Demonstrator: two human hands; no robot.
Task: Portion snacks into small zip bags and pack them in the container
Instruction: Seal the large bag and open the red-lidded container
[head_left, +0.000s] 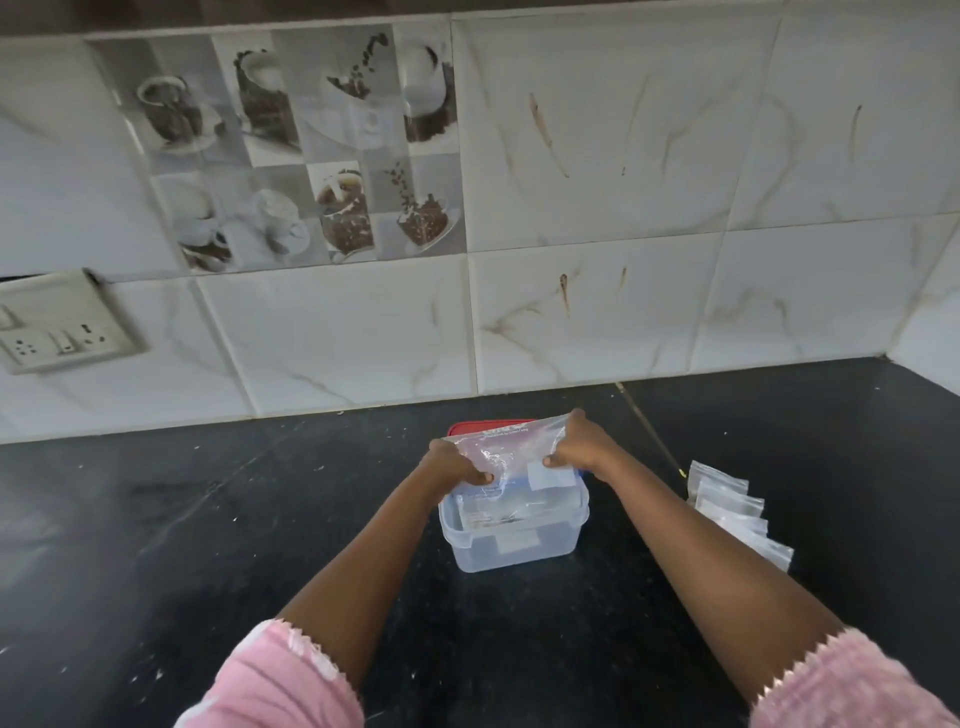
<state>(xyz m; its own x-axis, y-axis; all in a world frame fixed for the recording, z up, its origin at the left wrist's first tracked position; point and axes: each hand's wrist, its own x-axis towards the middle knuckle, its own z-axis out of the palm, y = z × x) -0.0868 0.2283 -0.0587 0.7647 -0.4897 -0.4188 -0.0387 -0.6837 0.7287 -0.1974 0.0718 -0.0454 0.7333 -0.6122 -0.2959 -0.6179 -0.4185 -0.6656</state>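
A clear plastic container (511, 551) stands on the black counter, with a small bag lying inside it. Over its far side I hold a large clear zip bag (511, 447) stretched between both hands. My left hand (454, 465) pinches the bag's left edge and my right hand (582, 447) pinches its right edge. A red lid (467, 427) shows behind the bag. To the right of the container lies a row of several small zip bags (737, 512), flat on the counter. I cannot make out any snacks in the large bag.
The black stone counter (208, 519) runs to a tiled wall at the back and a corner at the far right. A switch and socket plate (62, 325) is on the wall at the left. Pink sleeves cover my upper arms.
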